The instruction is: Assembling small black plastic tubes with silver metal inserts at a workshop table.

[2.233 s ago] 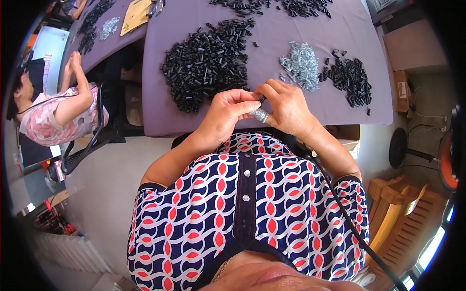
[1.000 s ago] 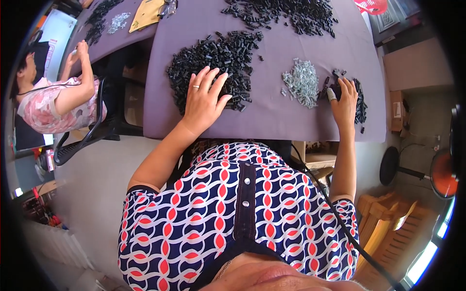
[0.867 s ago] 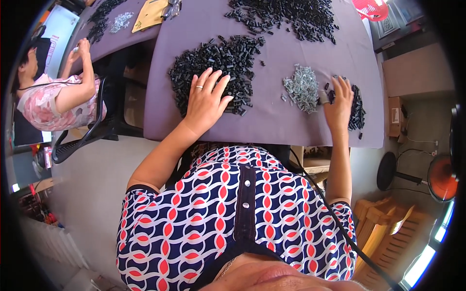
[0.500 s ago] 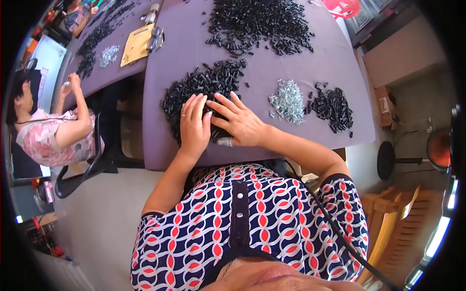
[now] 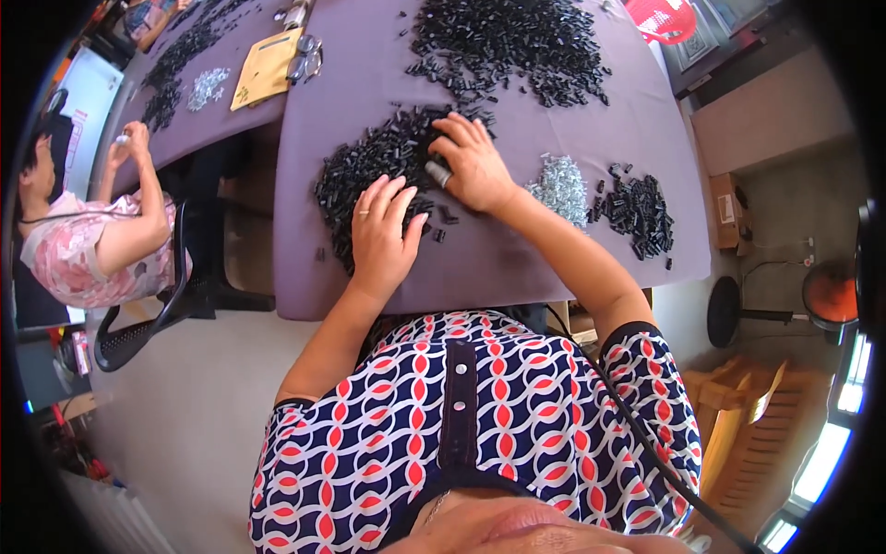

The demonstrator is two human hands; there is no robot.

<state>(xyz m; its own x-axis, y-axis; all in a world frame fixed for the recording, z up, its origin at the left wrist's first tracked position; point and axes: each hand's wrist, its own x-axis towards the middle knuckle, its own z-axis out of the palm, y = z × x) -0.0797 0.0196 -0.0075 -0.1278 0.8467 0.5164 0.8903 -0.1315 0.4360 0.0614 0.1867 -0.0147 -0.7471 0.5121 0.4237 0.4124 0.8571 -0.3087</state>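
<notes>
Left hand point(image 5: 383, 242) loosely spread on the near black pile point(image 5: 377, 152), right hand point(image 5: 475, 171) half-curled there, can't tell if holding anything. Loads lying loose, no clue what's finished.

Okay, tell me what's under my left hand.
Your left hand is over the near pile of small black tubular pieces; some show around its fingers. Whatever lies directly beneath the palm is hidden.
</notes>
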